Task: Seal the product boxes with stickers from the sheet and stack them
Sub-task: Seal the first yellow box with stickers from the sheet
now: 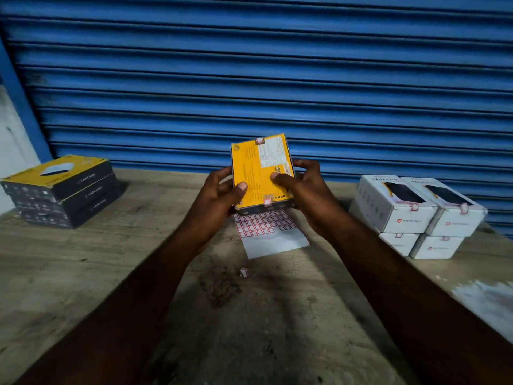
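Head view, centre of frame: my left hand (222,195) and right hand (302,195) both grip the yellow box (261,170), fingers curled round its long sides and thumbs pressed on its yellow face. I hold it tilted above the table (83,273), clear of the wood. A top sticker (260,140) sits on its upper edge and a bottom sticker (267,202) on its lower edge. Just below the box the sheet (266,232) lies flat, with rows of stickers above and bare white below. A loose sticker (243,272) lies lower down on the table. At left stands a dark stack (61,190); at right, white boxes (416,215) in two tiers. A blue shutter (249,65) fills the upper frame.
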### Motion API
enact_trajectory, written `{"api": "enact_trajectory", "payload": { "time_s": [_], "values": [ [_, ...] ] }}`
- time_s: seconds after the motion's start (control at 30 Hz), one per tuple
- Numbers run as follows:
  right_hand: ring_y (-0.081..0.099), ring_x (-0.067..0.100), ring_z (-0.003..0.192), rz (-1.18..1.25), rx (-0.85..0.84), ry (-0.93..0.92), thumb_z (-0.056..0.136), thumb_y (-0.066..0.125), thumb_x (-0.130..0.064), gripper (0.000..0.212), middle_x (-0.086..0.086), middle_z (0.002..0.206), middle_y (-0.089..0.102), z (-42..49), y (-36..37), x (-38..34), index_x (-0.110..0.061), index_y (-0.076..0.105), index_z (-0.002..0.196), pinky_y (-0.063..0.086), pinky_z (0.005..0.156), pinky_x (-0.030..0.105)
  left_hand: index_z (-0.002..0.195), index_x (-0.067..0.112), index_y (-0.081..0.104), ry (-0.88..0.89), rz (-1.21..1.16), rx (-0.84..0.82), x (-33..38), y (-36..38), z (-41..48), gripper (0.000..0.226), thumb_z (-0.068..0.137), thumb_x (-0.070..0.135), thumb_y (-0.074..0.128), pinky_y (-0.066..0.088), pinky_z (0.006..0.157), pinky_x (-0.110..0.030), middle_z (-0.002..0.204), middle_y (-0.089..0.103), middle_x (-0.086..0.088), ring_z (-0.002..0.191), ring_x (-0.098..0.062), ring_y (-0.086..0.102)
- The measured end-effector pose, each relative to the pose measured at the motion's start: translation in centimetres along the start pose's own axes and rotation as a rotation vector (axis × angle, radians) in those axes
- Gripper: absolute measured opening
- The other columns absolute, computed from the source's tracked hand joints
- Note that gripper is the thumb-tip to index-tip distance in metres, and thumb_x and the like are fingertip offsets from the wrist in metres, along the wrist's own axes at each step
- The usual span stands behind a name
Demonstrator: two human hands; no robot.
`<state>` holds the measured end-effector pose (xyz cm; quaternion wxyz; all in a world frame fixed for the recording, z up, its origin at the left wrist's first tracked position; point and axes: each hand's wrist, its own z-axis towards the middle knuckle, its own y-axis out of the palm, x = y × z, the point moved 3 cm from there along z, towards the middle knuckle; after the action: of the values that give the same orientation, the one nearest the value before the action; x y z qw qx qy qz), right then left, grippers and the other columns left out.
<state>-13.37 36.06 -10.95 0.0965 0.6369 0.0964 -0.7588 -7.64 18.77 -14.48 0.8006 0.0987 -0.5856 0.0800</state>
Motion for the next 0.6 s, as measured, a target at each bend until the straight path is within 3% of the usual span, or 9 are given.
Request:
{"api": "enact_trajectory", "payload": {
  "time_s": [0.07,0.13,0.23,0.33,0.43,0.5,0.6],
  "values": [
    [0.069,0.019,0.085,-0.024,0.116,-0.004,0.089,0.071,-0.019,0.048,0.006,0.104,0.064,0.0,-0.8,0.1,-0.021,0.039,0.124,0.060,0.078,0.042,0.142,0.012,0.046,-0.027,-0.017,-0.040,-0.6,0.8,-0.2,0.038,0.104,0.019,0.048,0.059,0.083,-0.029,0.127,0.066,-0.009,0.102,-0.016,0.071],
    [0.069,0.024,0.092,-0.058,0.227,-0.020,0.087,0.072,-0.020,0.044,0.009,0.110,0.064,-0.3,-1.9,0.1,-0.024,0.040,0.117,0.057,0.087,0.050,0.144,0.018,0.045,0.041,0.132,-0.149,-1.6,1.6,-0.7,0.040,0.105,0.028,0.046,0.057,0.090,-0.029,0.128,0.065,-0.007,0.108,-0.015,0.068],
    [0.067,0.022,0.093,-0.136,0.317,-0.064,0.087,0.072,-0.021,0.044,0.007,0.109,0.064,-1.0,-3.7,0.1,-0.024,0.039,0.116,0.056,0.087,0.046,0.150,0.027,0.037,0.220,0.674,-0.479,-3.2,2.9,-2.2,0.053,0.100,0.044,0.047,0.045,0.095,-0.015,0.138,0.060,0.004,0.109,0.007,0.057],
    [0.064,0.012,0.084,-0.139,0.311,-0.069,0.090,0.069,-0.018,0.042,0.001,0.104,0.060,-2.0,-4.9,0.4,-0.023,0.037,0.117,0.056,0.074,0.031,0.149,0.020,0.042,0.202,0.955,-0.647,-4.5,3.4,-2.9,0.054,0.102,0.046,0.046,0.036,0.112,-0.029,0.152,0.046,0.000,0.136,-0.011,0.044],
    [0.066,0.017,0.089,-0.130,0.318,-0.024,0.090,0.069,-0.017,0.042,0.007,0.111,0.063,-2.6,-5.4,1.2,-0.020,0.038,0.117,0.057,0.082,0.037,0.121,0.023,0.063,0.113,1.039,-0.623,-4.1,2.2,-2.9,0.053,0.097,0.063,0.039,0.047,0.099,-0.035,0.124,0.065,0.001,0.113,-0.016,0.062],
    [0.066,0.016,0.087,-0.141,0.320,-0.011,0.089,0.070,-0.018,0.042,0.007,0.111,0.064,-2.9,-5.4,1.6,-0.018,0.040,0.117,0.055,0.079,0.033,0.099,0.027,0.066,0.055,1.045,-0.563,-3.4,0.7,-2.5,0.059,0.086,0.076,0.035,0.052,0.088,-0.032,0.098,0.070,0.006,0.092,-0.013,0.068],
    [0.066,0.020,0.093,-0.159,0.330,0.004,0.087,0.072,-0.019,0.043,0.009,0.115,0.065,-3.0,-5.3,2.2,-0.018,0.042,0.117,0.054,0.077,0.032,0.103,0.025,0.074,0.004,1.124,-0.439,-2.5,-1.7,-1.5,0.054,0.083,0.070,0.052,0.051,0.093,-0.034,0.107,0.074,0.003,0.102,-0.015,0.067]
  ]
}}
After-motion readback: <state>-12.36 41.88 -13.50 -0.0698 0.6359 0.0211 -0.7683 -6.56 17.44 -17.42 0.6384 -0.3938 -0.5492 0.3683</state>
